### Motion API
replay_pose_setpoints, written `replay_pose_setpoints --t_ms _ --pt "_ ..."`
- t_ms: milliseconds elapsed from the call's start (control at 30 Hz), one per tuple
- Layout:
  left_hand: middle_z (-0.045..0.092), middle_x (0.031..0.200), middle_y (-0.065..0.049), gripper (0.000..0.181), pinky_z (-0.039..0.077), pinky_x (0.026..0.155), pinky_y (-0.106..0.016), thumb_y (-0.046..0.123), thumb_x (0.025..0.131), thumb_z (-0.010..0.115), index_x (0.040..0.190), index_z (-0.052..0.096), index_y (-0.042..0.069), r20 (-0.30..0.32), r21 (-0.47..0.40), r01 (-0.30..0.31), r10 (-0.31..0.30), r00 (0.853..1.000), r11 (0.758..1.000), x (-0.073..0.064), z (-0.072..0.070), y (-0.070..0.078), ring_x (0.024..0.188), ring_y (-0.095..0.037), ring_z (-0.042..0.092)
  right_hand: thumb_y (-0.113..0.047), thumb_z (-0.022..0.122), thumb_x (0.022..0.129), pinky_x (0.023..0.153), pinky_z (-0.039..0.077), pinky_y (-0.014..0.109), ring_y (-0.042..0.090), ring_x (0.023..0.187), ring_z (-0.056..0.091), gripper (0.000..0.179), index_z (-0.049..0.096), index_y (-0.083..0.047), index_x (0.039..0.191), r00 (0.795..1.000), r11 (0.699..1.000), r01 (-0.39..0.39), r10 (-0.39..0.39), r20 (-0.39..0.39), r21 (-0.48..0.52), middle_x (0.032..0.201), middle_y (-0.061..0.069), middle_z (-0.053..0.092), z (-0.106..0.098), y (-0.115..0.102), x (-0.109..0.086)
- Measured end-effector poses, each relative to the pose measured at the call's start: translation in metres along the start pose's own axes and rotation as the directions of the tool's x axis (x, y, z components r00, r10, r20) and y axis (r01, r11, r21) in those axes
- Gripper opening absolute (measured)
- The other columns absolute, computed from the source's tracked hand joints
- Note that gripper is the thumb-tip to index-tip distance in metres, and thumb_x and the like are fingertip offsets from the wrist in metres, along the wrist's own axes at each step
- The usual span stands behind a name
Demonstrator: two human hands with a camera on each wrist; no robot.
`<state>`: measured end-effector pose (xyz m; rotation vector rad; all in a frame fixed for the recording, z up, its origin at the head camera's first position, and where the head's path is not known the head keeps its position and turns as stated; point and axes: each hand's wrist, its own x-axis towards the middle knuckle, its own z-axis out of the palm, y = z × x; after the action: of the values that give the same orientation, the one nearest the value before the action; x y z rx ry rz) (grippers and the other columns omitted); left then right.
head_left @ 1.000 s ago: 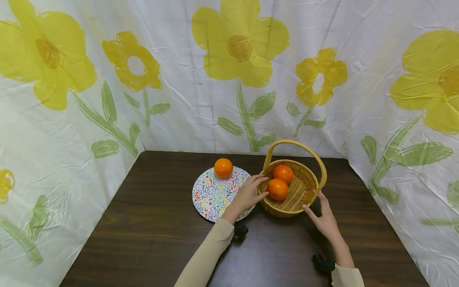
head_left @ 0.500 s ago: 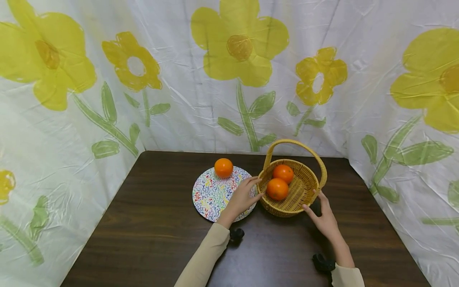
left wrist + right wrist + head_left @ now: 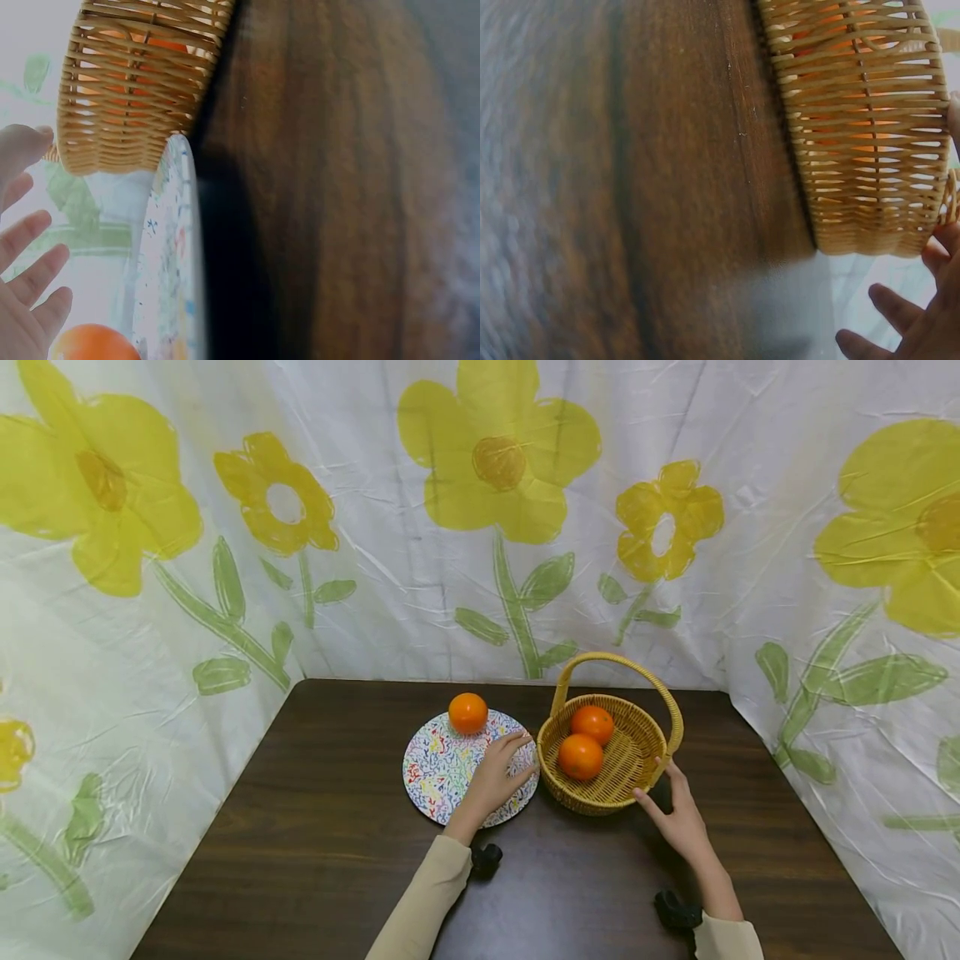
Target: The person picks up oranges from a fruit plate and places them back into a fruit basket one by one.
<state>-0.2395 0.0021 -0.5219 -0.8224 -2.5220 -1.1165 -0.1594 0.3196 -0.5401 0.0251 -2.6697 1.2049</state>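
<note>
A woven basket [image 3: 618, 777] with an arched handle stands upright on the table, with two oranges, a near orange [image 3: 581, 756] and a far orange [image 3: 592, 725], inside it. To its left, a third orange [image 3: 467, 713] rests on the back of a round patterned plate [image 3: 438, 772]. My left hand [image 3: 492, 783] hovers over the plate's right part, fingers loosely spread and holding nothing, apart from the basket. With thumb and forefinger my right hand [image 3: 681, 817] holds the basket's right rim by the handle base. Its other fingers spread free in the right wrist view.
The dark wooden table [image 3: 315, 827] carries the plate and basket near its back edge. A white curtain [image 3: 390, 610] with yellow flowers hangs behind and at both sides. A black wrist strap [image 3: 675, 910] sits on the right arm and a similar one on the left.
My left hand has drawn back leftward from the oranges and the basket's rim to over the plate. The right hand, basket and oranges have stayed where they were.
</note>
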Motion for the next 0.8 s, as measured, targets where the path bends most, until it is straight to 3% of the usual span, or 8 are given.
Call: replay_pose_setpoints --t_ms 233,500,800 --pt "0.047 0.137 -0.009 0.047 0.042 0.098 -0.043 0.03 0.088 0.063 0.131 0.052 0.014 0.001 0.017 0.081 -0.081 0.997 0.997 -0.007 -0.002 -0.006 0.125 -0.026 0.044 -0.033 0.061 0.089 0.094 0.022 0.07 0.048 0.134 0.018 0.075 0.019 -0.017 0.148 1.0 1.0 -0.008 0.008 0.004 0.003 0.153 0.019 0.008 0.0 0.0 -0.001" --pt "0.049 0.133 -0.011 0.045 0.041 0.099 -0.044 0.022 0.086 0.066 0.128 0.054 0.009 -0.087 -0.017 0.107 -0.109 0.99 0.994 -0.013 -0.003 -0.017 0.122 -0.028 0.045 -0.032 0.061 0.089 0.094 0.022 0.071 0.048 0.134 0.018 0.074 0.02 -0.016 0.148 1.0 1.0 -0.003 0.003 -0.001 0.006 0.154 0.018 0.008 0.001 0.0 -0.001" --pt "0.051 0.13 -0.01 0.043 0.039 0.101 -0.043 0.018 0.086 0.066 0.126 0.054 0.008 -0.183 -0.051 0.176 -0.182 0.966 0.983 -0.015 -0.007 -0.028 0.122 -0.027 0.045 -0.033 0.061 0.089 0.093 0.023 0.071 0.048 0.134 0.018 0.076 0.018 -0.016 0.149 1.0 1.0 -0.001 0.001 0.002 -0.004 0.153 0.02 0.008 0.0 0.001 0.0"
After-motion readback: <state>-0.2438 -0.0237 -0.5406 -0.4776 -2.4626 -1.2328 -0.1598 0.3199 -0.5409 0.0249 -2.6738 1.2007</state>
